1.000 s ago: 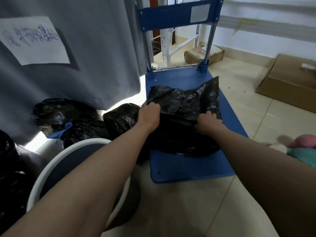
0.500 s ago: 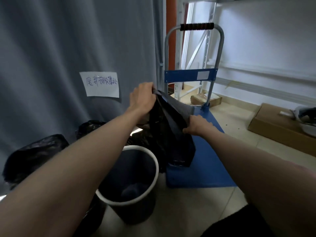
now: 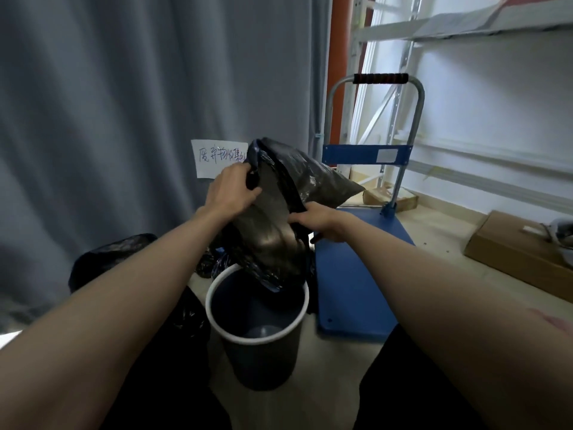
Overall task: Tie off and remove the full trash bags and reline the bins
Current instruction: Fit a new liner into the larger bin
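The bag [image 3: 273, 231] at centre is thin, glossy, crinkled black plastic. Below it the bin [image 3: 257, 352] looks like smooth matt plastic with a white rim. At right, the cart [image 3: 350, 274] has a smooth blue deck and a bare metal handle, and the box [image 3: 508, 243] is matt cardboard.

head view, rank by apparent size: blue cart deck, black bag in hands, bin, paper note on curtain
1. Black bag, held up by the left hand and right hand, and blue cart deck: look about alike; the bag is nearer the camera, so unranked.
2. Bin.
3. Paper note, partly hidden by the bag.
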